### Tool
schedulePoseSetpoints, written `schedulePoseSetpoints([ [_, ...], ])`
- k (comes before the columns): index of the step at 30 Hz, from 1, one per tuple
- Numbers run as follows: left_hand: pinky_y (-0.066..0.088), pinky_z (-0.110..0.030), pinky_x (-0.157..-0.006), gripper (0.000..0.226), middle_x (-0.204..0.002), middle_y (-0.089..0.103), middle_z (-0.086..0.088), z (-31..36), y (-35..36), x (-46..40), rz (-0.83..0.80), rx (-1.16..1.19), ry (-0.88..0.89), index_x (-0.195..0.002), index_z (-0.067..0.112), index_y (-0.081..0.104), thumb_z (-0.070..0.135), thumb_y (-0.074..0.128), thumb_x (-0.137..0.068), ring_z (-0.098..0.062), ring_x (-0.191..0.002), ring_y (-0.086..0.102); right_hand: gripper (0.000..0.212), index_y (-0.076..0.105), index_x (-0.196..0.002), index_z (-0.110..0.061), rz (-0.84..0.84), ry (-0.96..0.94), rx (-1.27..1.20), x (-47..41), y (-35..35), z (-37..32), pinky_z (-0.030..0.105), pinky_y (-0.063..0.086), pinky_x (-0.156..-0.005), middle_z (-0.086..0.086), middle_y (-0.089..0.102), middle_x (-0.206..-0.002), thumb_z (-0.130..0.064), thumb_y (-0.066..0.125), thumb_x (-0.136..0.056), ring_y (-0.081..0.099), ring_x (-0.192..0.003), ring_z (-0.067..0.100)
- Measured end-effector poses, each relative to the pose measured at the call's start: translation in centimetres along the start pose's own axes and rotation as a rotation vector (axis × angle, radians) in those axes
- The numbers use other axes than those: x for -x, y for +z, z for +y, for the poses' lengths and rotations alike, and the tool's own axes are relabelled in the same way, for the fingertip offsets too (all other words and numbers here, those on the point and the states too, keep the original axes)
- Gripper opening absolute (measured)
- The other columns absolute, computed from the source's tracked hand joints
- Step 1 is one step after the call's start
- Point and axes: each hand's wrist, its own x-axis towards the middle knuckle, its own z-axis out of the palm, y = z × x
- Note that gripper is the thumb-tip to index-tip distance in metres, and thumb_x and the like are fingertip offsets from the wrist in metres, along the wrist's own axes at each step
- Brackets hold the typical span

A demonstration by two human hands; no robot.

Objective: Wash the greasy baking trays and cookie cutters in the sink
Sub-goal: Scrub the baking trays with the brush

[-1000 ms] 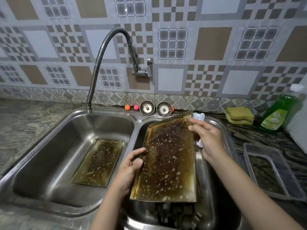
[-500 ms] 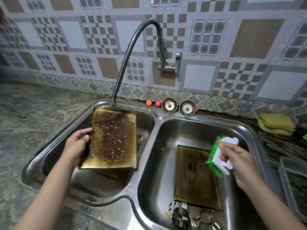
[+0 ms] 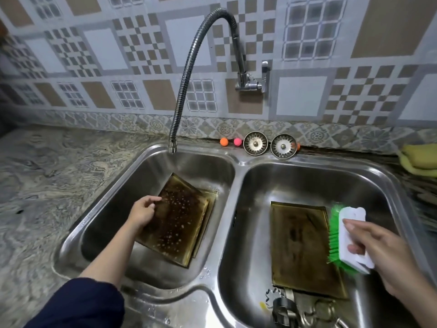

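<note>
A double steel sink (image 3: 237,162) fills the view. In its left basin my left hand (image 3: 142,213) grips the left edge of a greasy, soap-flecked baking tray (image 3: 176,221), which lies tilted on top of a second tray (image 3: 211,197). A third greasy tray (image 3: 300,247) lies flat in the right basin. My right hand (image 3: 383,252) holds a white scrub brush with green bristles (image 3: 347,240) over that tray's right edge. Metal cookie cutters (image 3: 286,308) lie at the front of the right basin.
The flexible tap spout (image 3: 172,145) ends over the left basin's back edge; no water is running. Two strainer plugs (image 3: 255,143) and small coloured balls (image 3: 224,141) sit on the back ledge. Yellow sponges (image 3: 421,159) lie at the far right. Marbled counter (image 3: 47,176) stretches left.
The soapy tray went from the right basin into the left one and is now lowered onto the tray there. My right hand picked up the brush and holds it beside the right tray.
</note>
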Motion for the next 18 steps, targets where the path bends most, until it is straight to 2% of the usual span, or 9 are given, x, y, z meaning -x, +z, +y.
schedulePoseSetpoints([
  [1, 0.041, -0.031, -0.091, 0.029, -0.116, 0.062, -0.011, 0.0, 0.2, -0.1, -0.027, -0.007, -0.01, -0.105, 0.014, 0.067, 0.002, 0.043, -0.095, -0.025, -0.105, 0.057, 0.059, 0.076, -0.085, -0.024, 0.013, 0.004, 0.013, 0.1, -0.2, 0.3, 0.019, 0.049, -0.047, 0.0, 0.072, -0.085, -0.066, 0.081, -0.044, 0.063, -0.064, 0.017],
  [4, 0.04, -0.032, -0.097, 0.027, -0.119, 0.06, -0.008, 0.3, 1.1, 0.3, -0.072, -0.038, -0.019, -0.108, 0.018, 0.065, 0.005, 0.045, -0.095, -0.023, -0.11, 0.054, 0.011, 0.074, -0.086, -0.02, 0.012, 0.036, -0.039, 0.2, -0.6, 0.8, 0.031, 0.047, -0.057, 0.018, 0.068, -0.105, -0.028, 0.072, -0.079, 0.061, -0.075, 0.029],
  [5, 0.039, -0.031, -0.098, 0.025, -0.119, 0.06, -0.006, 0.7, 1.7, 0.4, -0.079, -0.046, -0.001, -0.108, 0.019, 0.064, 0.007, 0.047, -0.094, -0.022, -0.111, 0.054, 0.008, 0.073, -0.087, -0.02, 0.011, 0.044, -0.027, 0.2, -0.7, 1.1, 0.031, 0.047, -0.057, 0.018, 0.067, -0.106, -0.025, 0.07, -0.081, 0.061, -0.075, 0.029],
  [8, 0.04, -0.029, -0.097, 0.024, -0.115, 0.062, -0.007, 3.1, 4.3, 1.4, -0.098, -0.059, 0.136, -0.113, 0.012, 0.062, 0.008, 0.057, -0.09, -0.021, -0.109, 0.057, 0.011, 0.074, -0.088, -0.019, 0.037, 0.049, -0.011, 0.5, -0.5, 1.1, 0.02, 0.047, -0.048, 0.015, 0.067, -0.103, -0.026, 0.07, -0.08, 0.06, -0.07, 0.026],
  [10, 0.043, -0.032, -0.099, 0.022, -0.113, 0.065, -0.007, 5.8, 6.6, 3.0, -0.116, -0.02, 0.297, -0.11, 0.013, 0.063, 0.011, 0.06, -0.088, -0.02, -0.107, 0.06, 0.009, 0.073, -0.093, -0.02, 0.045, 0.039, -0.017, 0.5, -0.5, 1.1, 0.026, 0.046, -0.055, 0.015, 0.066, -0.105, -0.021, 0.067, -0.086, 0.06, -0.07, 0.025],
  [13, 0.046, -0.023, -0.09, 0.024, -0.105, 0.067, 0.0, 10.9, 10.9, 7.0, -0.174, 0.094, 0.481, -0.106, 0.013, 0.066, 0.022, 0.06, -0.085, -0.01, -0.096, 0.061, 0.01, 0.072, -0.092, -0.024, 0.057, 0.019, -0.007, 0.6, -0.3, 0.8, 0.029, 0.047, -0.056, 0.011, 0.066, -0.099, -0.018, 0.066, -0.087, 0.061, -0.064, 0.018],
  [15, 0.047, -0.021, -0.085, 0.022, -0.103, 0.067, 0.0, 13.8, 14.6, 9.6, -0.273, 0.163, 0.512, -0.102, 0.015, 0.066, 0.024, 0.06, -0.083, -0.009, -0.092, 0.061, 0.012, 0.071, -0.088, -0.026, 0.086, -0.002, -0.006, 0.7, -0.3, 0.5, 0.021, 0.048, -0.049, 0.005, 0.066, -0.095, -0.015, 0.066, -0.086, 0.061, -0.053, 0.008],
  [17, 0.046, -0.022, -0.087, 0.022, -0.105, 0.067, -0.003, 15.4, 18.6, 11.2, -0.384, 0.088, 0.484, -0.102, 0.016, 0.065, 0.025, 0.061, -0.082, -0.013, -0.094, 0.061, 0.013, 0.07, -0.087, -0.028, 0.104, -0.023, 0.017, 1.0, -0.4, 0.2, 0.021, 0.046, -0.049, -0.001, 0.066, -0.095, -0.015, 0.067, -0.086, 0.061, -0.048, 0.004],
  [18, 0.044, -0.021, -0.086, 0.021, -0.107, 0.066, -0.006, 15.5, 20.5, 11.6, -0.45, 0.022, 0.415, -0.102, 0.013, 0.065, 0.023, 0.062, -0.083, -0.014, -0.094, 0.06, 0.013, 0.07, -0.087, -0.028, 0.104, -0.033, 0.031, 1.2, -0.5, 0.0, 0.021, 0.045, -0.049, -0.004, 0.066, -0.096, -0.016, 0.067, -0.086, 0.061, -0.048, 0.004],
])
